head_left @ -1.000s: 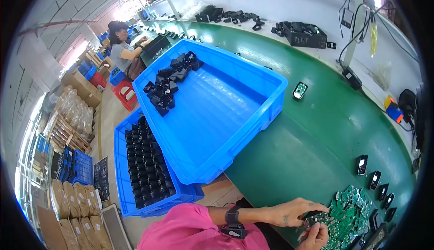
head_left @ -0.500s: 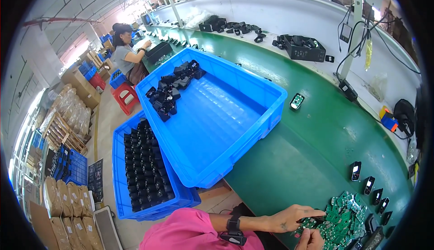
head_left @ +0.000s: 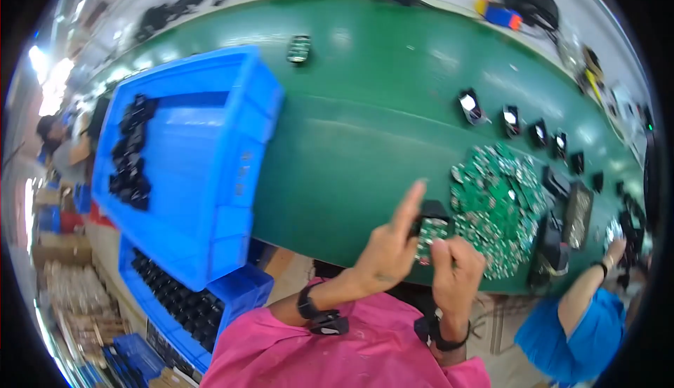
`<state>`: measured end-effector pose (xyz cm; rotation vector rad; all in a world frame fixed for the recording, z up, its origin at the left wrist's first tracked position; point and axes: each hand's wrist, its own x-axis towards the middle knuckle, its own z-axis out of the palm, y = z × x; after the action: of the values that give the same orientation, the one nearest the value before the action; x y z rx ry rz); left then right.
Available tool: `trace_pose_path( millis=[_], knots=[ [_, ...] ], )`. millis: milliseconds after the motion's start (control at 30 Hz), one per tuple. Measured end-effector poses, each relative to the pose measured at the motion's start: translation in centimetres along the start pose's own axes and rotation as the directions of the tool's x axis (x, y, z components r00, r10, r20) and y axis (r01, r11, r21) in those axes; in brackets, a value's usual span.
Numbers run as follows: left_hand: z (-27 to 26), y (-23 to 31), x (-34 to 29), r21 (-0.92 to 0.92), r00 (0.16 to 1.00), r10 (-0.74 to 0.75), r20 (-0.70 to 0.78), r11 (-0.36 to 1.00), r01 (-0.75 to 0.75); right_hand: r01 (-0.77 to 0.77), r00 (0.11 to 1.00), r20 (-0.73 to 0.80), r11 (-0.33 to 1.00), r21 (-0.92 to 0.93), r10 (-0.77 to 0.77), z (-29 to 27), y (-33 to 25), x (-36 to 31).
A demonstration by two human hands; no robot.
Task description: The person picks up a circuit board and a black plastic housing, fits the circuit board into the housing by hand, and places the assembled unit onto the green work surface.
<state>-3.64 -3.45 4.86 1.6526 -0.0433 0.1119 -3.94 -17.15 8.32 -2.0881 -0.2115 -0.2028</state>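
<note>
A small black plastic housing (head_left: 434, 210) with a green circuit board (head_left: 430, 231) at its near end is between my two hands, above the front edge of the bench. My left hand (head_left: 385, 255) grips it from the left side, with the index finger stretched out past it; the other fingers are partly hidden. From the right, my right hand (head_left: 458, 276) is closed, its thumb pressing the near end of the board. Just right of my hands lies a big heap of green circuit boards (head_left: 500, 209).
A large blue tray (head_left: 242, 156) with black housings stands left on the green bench (head_left: 330, 170). Below it is a blue crate (head_left: 256, 290) of black parts. Several black devices (head_left: 471, 106) line the right side. A co-worker in blue (head_left: 579, 335) sits at the right.
My view has swung right and down, so the blue tray now appears farther left. My hands have come away from the heap's edge, bringing the housing and board in front of me.
</note>
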Motion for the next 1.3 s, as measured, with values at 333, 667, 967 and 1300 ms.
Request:
trace_pose_path(
  millis=[333,667,967,1300],
  knots=[
    [-0.1,0.8,1.0,0.094,0.966,-0.074,0.247,0.994,0.052,-0.062,0.998,0.029,0.998,-0.023,0.062,-0.9,1.2,-0.5],
    [0.2,0.1,1.2,0.045,0.972,-0.087,0.219,0.996,0.079,-0.186,0.982,0.025,0.981,0.056,0.185,-0.2,2.3,0.4],
    [-0.6,-1.0,1.8,-0.183,0.942,-0.132,0.309,0.963,0.195,-0.198,0.979,-0.04,0.98,0.026,0.199,0.4,2.8,0.6],
    [0.5,-0.6,1.8,-0.112,0.961,-0.214,0.174,0.966,0.235,-0.284,0.958,-0.024,0.957,0.052,0.286,1.7,2.2,0.5]
  ],
)
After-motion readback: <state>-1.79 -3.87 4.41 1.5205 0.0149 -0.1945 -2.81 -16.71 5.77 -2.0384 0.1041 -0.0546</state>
